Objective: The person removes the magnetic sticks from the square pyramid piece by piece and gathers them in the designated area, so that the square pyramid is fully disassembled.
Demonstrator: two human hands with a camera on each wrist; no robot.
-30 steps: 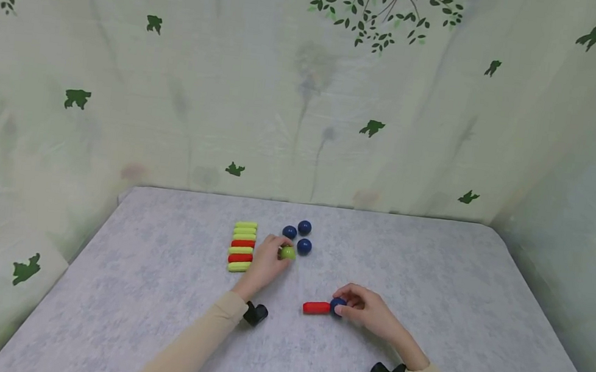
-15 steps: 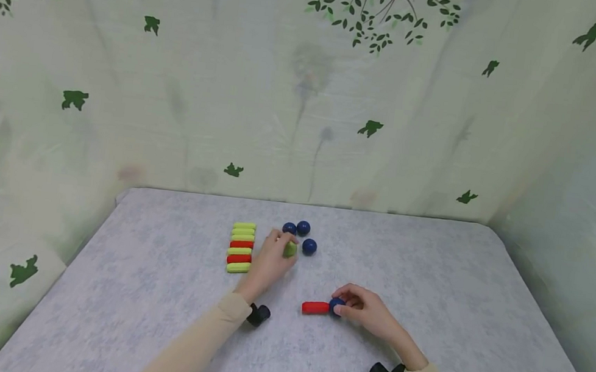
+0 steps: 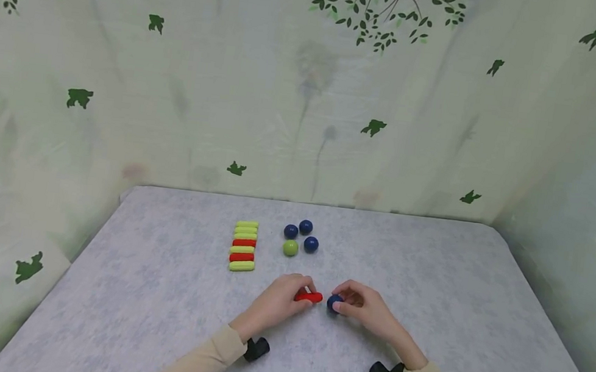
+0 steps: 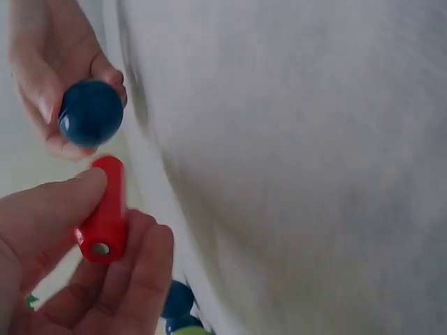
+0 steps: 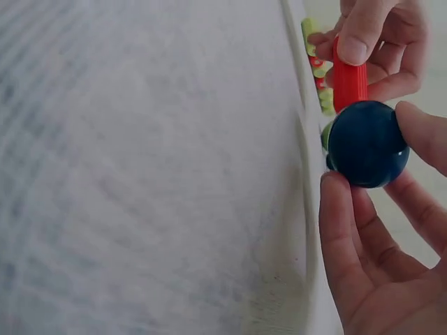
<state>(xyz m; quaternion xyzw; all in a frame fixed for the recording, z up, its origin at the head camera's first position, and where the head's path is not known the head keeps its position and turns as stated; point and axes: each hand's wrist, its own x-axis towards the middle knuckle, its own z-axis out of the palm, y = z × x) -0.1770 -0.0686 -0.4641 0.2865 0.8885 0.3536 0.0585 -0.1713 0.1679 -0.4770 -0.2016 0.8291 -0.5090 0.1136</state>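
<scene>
My left hand (image 3: pixel 277 301) pinches a red stick (image 3: pixel 310 297) between thumb and fingers. The left wrist view shows a hole in the near end of the red stick (image 4: pixel 105 216). Facing it, my right hand (image 3: pixel 369 310) pinches a dark blue ball (image 3: pixel 333 304) with its thumb and fingertips. In the head view a small gap lies between the stick's right end and the ball. The right wrist view has the blue ball (image 5: pixel 368 145) in front, overlapping the far end of the stick (image 5: pixel 350 82).
Beyond my left hand, a green ball (image 3: pixel 290 248) lies beside several blue balls (image 3: pixel 311 244). Left of them, yellow-green sticks (image 3: pixel 242 265) and red sticks (image 3: pixel 242 257) lie in a column on the grey table (image 3: pixel 431 275). A leaf-printed curtain (image 3: pixel 305 119) hangs behind the table.
My left hand has let go of the green ball, come nearer and right, and taken hold of the red stick. The stick, earlier against the blue ball, is apart from it. My right hand barely moved.
</scene>
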